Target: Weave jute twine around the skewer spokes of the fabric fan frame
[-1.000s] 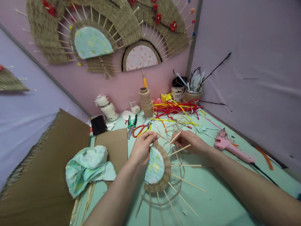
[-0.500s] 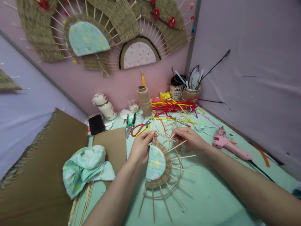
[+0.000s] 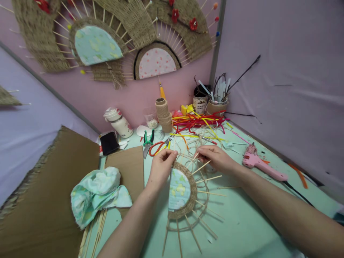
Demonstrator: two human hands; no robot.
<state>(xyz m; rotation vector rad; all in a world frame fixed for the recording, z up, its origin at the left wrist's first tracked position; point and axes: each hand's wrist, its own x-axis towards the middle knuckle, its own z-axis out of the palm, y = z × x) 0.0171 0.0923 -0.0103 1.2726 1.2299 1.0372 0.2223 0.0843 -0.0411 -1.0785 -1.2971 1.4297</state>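
Note:
A half-round woven fan piece (image 3: 192, 191) stands in the middle, its flat side to the left. Green floral cloth (image 3: 179, 190) covers its centre, and thin bamboo sticks (image 3: 205, 218) fan out from its twine rim. My left hand (image 3: 162, 166) is closed on the upper end of the piece, thumb and finger pinched at its top corner. At the tip of an upper stick, my right hand (image 3: 213, 157) is closed in a pinch on thin twine (image 3: 191, 150); the fingers partly hide it. Loose twine loops lie behind and under the sticks.
Behind my hands lie red-handled pliers (image 3: 158, 147), green-handled cutters (image 3: 148, 141), a twine spool (image 3: 163, 116) and red and yellow pipe cleaners (image 3: 199, 123). A pink glue gun (image 3: 264, 166) rests at right. Crumpled cloth (image 3: 98, 195) and cardboard (image 3: 51, 190) are at left.
The fan piece has turned slightly, its lower sticks swinging to the right. My left fingers have shifted a little at its top corner. The whole view has moved slightly.

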